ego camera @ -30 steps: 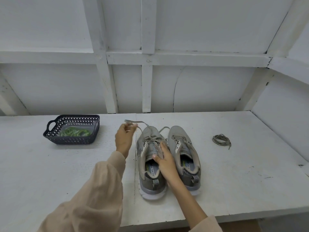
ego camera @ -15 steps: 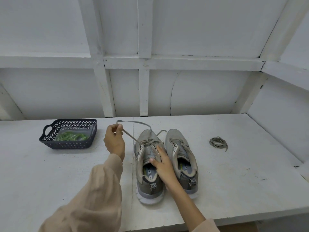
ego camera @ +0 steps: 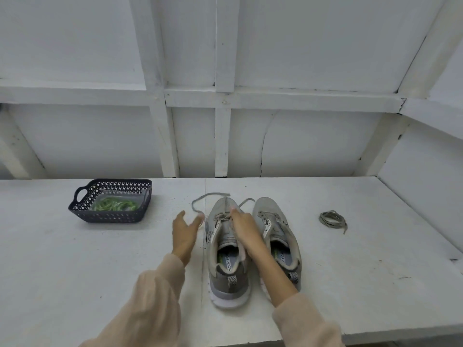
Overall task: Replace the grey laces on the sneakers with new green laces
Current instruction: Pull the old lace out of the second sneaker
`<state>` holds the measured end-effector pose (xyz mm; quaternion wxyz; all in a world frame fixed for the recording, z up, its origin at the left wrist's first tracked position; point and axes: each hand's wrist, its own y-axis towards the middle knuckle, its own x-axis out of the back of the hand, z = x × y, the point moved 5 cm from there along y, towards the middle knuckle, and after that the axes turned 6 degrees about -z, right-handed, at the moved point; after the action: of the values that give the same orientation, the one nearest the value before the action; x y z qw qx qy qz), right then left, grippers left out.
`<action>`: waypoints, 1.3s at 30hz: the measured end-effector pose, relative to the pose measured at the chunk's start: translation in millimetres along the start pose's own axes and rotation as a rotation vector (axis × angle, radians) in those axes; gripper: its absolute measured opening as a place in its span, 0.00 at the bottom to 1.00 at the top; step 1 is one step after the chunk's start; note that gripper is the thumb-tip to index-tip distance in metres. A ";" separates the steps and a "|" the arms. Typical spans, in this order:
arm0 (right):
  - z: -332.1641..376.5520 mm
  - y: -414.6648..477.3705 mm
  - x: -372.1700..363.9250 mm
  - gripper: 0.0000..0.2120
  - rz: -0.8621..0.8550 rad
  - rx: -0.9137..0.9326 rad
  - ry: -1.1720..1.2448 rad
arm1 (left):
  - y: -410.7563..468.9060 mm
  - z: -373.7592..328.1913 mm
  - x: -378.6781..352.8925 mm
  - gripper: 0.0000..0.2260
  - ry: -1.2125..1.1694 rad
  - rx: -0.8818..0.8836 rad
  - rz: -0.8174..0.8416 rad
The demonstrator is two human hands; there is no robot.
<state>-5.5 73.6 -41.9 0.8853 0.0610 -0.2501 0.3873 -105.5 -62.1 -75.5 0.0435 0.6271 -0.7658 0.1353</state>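
Presently the left hand (ego camera: 186,229) is held wide, spread and gripping nothing, just beside the loose end of the grey lace (ego camera: 200,202), which is looped over the counter (ego camera: 350,284) off the toe of the laced sneaker (ego camera: 220,276). The right hand (ego camera: 244,227) is laid over that shoe's tongue, fingertips (ego camera: 234,211) at the lowest crossings, probably so the next strand can be picked out; whether one is pinched cannot be told. The unlaced sneaker (ego camera: 273,214) is set close alongside, its coiled lace (ego camera: 332,219) put well apart, while the green laces (ego camera: 114,204) are kept ready in the basket (ego camera: 110,216).
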 end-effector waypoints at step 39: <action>5.8 72.3 24.0 0.02 0.302 0.252 -0.432 | -46.7 -0.3 -43.1 0.13 0.225 -0.148 0.218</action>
<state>-45.8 137.7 -31.3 0.7293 0.2134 -0.3889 0.5210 -51.1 -29.4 -78.3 0.1600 0.5163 -0.8275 0.1519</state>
